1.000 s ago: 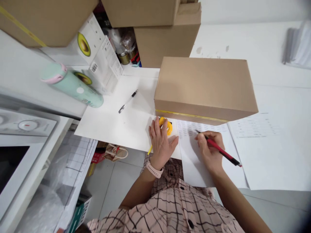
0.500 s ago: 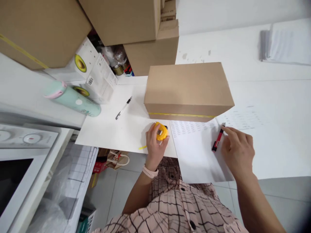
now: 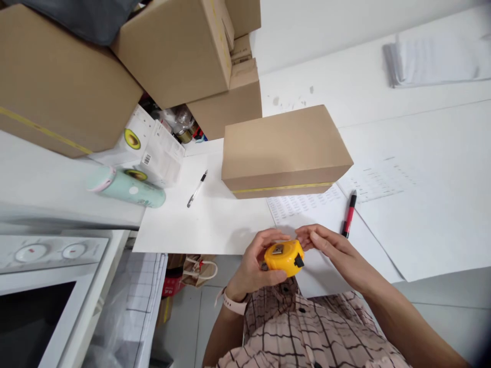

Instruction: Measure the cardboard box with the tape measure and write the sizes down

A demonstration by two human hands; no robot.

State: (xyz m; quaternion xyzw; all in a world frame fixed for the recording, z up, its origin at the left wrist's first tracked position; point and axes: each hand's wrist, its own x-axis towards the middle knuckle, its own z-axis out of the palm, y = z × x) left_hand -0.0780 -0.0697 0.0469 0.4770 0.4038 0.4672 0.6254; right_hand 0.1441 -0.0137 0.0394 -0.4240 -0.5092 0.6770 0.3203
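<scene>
A yellow tape measure point(image 3: 284, 257) is gripped in my left hand point(image 3: 249, 268), thumb along its near side and fingers behind it, just off the table's front edge. My right hand point(image 3: 330, 245) is beside the tape measure, its fingers loosely bent and apart with nothing held in them; I cannot tell whether the fingertips touch the case. Beyond the right hand, a red and black pen point(image 3: 349, 214) lies on the printed sheets point(image 3: 368, 240). A closed cardboard box point(image 3: 284, 148) with a yellow stripe sits on the table in front of both hands, partly covering one sheet.
A black and clear pen point(image 3: 197, 189) lies on the table's left part. The mint bottle point(image 3: 130, 188) and avocado-print boxes point(image 3: 163, 153) stand farther left. Large cartons point(image 3: 172, 51) are stacked behind. A paper stack point(image 3: 433, 61) lies far right; a white appliance point(image 3: 53, 255) is at lower left.
My left hand has lifted the tape measure toward my body and right. My right hand has left the red pen and come over to the tape measure. The view has shifted.
</scene>
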